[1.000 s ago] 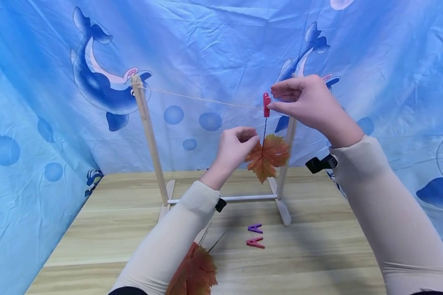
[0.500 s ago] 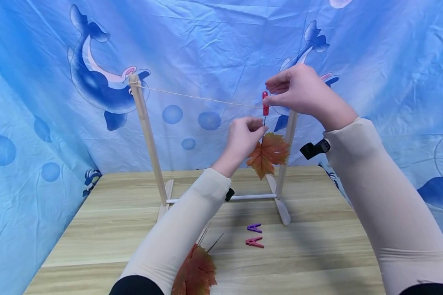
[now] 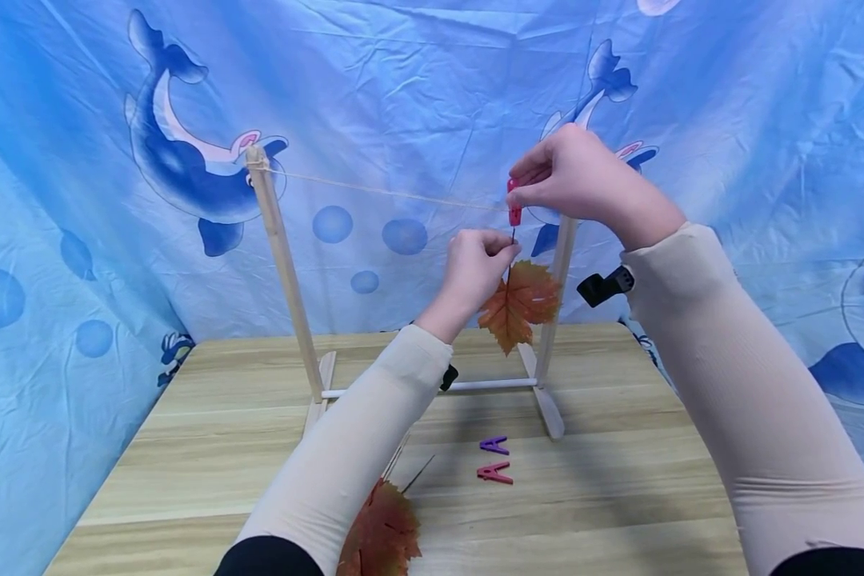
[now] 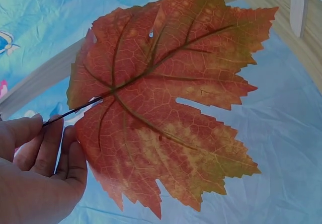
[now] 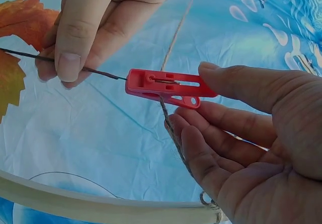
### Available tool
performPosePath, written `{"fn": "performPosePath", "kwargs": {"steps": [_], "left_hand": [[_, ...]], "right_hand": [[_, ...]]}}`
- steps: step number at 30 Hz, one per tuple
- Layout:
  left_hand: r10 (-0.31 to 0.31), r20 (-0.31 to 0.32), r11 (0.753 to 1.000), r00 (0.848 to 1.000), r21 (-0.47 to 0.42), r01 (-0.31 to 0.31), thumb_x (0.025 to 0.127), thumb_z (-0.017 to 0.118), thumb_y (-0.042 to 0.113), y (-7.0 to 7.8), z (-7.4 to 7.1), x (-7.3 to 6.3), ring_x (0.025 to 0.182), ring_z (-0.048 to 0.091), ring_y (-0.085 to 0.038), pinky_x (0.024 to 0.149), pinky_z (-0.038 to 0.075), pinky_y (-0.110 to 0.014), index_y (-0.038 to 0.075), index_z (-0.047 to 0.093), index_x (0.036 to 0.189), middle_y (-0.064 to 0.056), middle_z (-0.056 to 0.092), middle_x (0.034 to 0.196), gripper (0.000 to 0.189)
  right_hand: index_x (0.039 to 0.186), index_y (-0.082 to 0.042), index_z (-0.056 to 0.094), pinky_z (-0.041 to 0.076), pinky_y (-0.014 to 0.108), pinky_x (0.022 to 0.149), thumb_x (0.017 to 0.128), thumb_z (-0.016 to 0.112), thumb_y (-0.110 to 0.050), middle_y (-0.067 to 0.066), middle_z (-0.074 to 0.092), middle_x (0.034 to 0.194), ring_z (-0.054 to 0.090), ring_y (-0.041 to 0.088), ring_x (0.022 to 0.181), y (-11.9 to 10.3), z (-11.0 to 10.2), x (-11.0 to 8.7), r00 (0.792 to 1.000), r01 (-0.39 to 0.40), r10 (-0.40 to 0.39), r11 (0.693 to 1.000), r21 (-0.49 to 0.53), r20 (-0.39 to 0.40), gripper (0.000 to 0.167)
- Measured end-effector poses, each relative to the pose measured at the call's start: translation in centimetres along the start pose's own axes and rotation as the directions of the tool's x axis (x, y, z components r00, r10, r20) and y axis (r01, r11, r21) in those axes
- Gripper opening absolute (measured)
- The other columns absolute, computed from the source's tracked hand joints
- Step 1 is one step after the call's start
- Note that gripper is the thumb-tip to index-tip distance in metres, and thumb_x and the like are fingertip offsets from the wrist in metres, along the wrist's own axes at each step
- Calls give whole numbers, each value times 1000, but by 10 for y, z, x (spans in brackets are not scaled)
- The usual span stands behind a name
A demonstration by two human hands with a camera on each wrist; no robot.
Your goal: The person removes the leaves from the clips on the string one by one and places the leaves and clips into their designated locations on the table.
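My left hand (image 3: 470, 269) pinches the dark stem (image 4: 70, 113) of an orange-red artificial maple leaf (image 3: 522, 302) between thumb and fingers, and the leaf hangs below. Just above it, my right hand (image 3: 579, 182) holds a red clothespin (image 5: 171, 83) by its handle ends, thumb on one and fingers against the other. This clothespin sits across the thin string (image 3: 382, 190) near the right post. In the right wrist view, the stem's tip meets the clothespin's nose; how deep it goes inside is hidden.
The string runs from the left wooden post (image 3: 284, 264) to the right post (image 3: 558, 296). On the table (image 3: 583, 504) lie a purple clothespin (image 3: 494, 445), a pink-red clothespin (image 3: 494, 473) and more leaves (image 3: 385, 532), partly behind my left sleeve. A blue dolphin-print cloth (image 3: 403, 96) hangs behind.
My left hand has risen from beside the leaf's top edge to its stem and pinches it. My right hand has shifted slightly left and closed further onto the red clothespin's handles.
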State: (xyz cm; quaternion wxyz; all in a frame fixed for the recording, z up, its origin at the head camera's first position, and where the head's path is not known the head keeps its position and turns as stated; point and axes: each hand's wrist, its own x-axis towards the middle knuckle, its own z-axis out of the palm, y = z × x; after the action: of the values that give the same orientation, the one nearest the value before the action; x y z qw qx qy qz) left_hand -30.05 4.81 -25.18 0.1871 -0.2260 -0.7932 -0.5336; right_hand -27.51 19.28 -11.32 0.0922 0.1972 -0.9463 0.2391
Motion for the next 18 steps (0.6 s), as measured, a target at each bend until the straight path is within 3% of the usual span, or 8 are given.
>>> {"fn": "performPosePath", "kwargs": {"steps": [9, 18], "left_hand": [[-1, 0, 1000, 1000, 15, 1, 97, 72, 15, 2, -3, -1, 69, 59, -13, 66, 49, -27, 7, 82, 92, 3, 71, 76, 13], [-4, 9, 1000, 1000, 9, 4, 98, 71, 15, 0, -7, -1, 69, 59, -14, 66, 49, -27, 7, 82, 96, -5, 75, 83, 14]], "right_hand": [[120, -4, 75, 51, 48, 91, 91, 80, -30, 13, 74, 108, 68, 26, 101, -2, -2, -2, 1000, -15, 15, 1000, 4, -1, 39], [111, -6, 79, 51, 45, 83, 92, 79, -32, 11, 74, 102, 64, 25, 95, 2, -1, -3, 998, 27, -28, 1000, -14, -54, 32]]}}
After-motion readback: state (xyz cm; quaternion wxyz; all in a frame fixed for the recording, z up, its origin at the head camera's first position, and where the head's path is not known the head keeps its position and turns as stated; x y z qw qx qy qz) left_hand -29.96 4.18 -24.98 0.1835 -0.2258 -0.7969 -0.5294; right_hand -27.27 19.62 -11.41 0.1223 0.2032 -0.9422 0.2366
